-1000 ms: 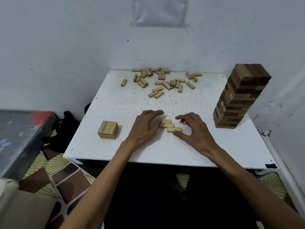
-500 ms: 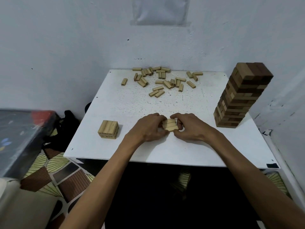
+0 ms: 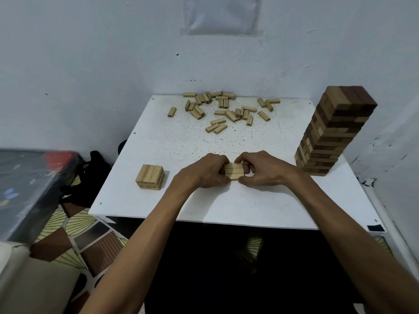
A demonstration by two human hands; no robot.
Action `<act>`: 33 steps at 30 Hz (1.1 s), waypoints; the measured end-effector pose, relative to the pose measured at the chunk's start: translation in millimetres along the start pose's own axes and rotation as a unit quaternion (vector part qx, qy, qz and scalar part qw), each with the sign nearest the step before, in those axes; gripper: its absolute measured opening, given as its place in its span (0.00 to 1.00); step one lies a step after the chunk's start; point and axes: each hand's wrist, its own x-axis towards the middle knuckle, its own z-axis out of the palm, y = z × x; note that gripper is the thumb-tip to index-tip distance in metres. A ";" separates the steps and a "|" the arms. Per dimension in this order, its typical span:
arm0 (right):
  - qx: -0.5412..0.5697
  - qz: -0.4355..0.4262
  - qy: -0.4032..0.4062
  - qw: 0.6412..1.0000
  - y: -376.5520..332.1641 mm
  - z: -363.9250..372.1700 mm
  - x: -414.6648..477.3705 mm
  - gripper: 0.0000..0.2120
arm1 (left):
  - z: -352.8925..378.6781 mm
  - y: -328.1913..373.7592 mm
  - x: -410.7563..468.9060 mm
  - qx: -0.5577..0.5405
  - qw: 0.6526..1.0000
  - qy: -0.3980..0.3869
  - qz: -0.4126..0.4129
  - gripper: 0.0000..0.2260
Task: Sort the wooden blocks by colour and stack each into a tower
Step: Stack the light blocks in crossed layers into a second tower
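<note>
Both hands meet at the middle of the frame. The left hand [image 3: 204, 171] and the right hand [image 3: 260, 169] have their fingers curled in tight, each pinching one end of a flat row of pale blocks [image 3: 234, 171], three side by side by the look of it. The row lies on the white table [image 3: 226, 205], squeezed between the two grips, with neither hand holding anything else.

To my eye this is the squaring-up step: a fresh layer is being pressed flush before it goes onto a tower. The likely home for it is the short pale stack [image 3: 150, 176] at the left of the frame, well apart from the hands. If so, the next move calls for an even squeeze from both ends, so the middle piece does not drop out as the row is lifted. It then wants setting down crosswise on that stack without nudging it.

Plenty remains. The loose pale blocks [image 3: 222, 109] lie scattered across the upper middle of the frame. The tall tower [image 3: 331, 132] of darker and paler brown blocks stands at the right.
</note>
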 end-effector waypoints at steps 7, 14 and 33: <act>0.003 0.014 -0.030 0.999 1.8 -4.1 3.9 0.25 | -2.1 -0.6 0.5 0.017 1.000 -0.014 0.005 0.16; 0.015 0.023 -0.027 0.999 2.0 -2.6 2.8 0.25 | -3.3 0.7 0.4 0.028 0.999 -0.020 0.008 0.16; -0.021 0.007 -0.031 0.999 -3.1 -1.2 -1.5 0.23 | -2.3 4.5 -5.7 0.040 0.999 0.026 0.000 0.23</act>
